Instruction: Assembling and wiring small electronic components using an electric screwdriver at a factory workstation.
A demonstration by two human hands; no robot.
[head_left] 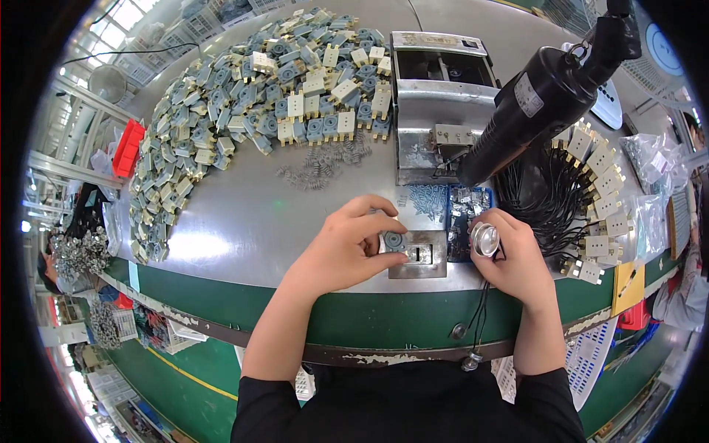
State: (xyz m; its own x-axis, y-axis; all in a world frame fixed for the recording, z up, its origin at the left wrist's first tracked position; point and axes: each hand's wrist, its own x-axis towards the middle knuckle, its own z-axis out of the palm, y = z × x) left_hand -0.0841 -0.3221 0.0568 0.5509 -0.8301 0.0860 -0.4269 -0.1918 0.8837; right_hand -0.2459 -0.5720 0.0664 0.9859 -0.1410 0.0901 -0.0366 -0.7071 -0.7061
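Note:
Between the thumb and fingers of my left hand (pixel 346 245) is a small grey block (pixel 394 241) with a round recess. It is at the left side of a flat metal fixture (pixel 436 258) that has a dark slot in it. My right hand (pixel 517 255) is closed around a shiny round metal cup (pixel 485 240), just right of a blue tray (pixel 461 203) of small dark parts. Dark wires (pixel 484 303) hang below that hand over the table edge, with a metal cup (pixel 471 360) among their lower ends. The right fingertips are partly hidden.
A large heap of grey and cream blocks (pixel 295 81) covers the back left, with loose springs (pixel 321 166) before it. Small screws (pixel 428 199) lie near the tray. A black cylindrical tool (pixel 517 111) slants beside a metal machine (pixel 417 96). Wired cream blocks (pixel 605 192) fan out right.

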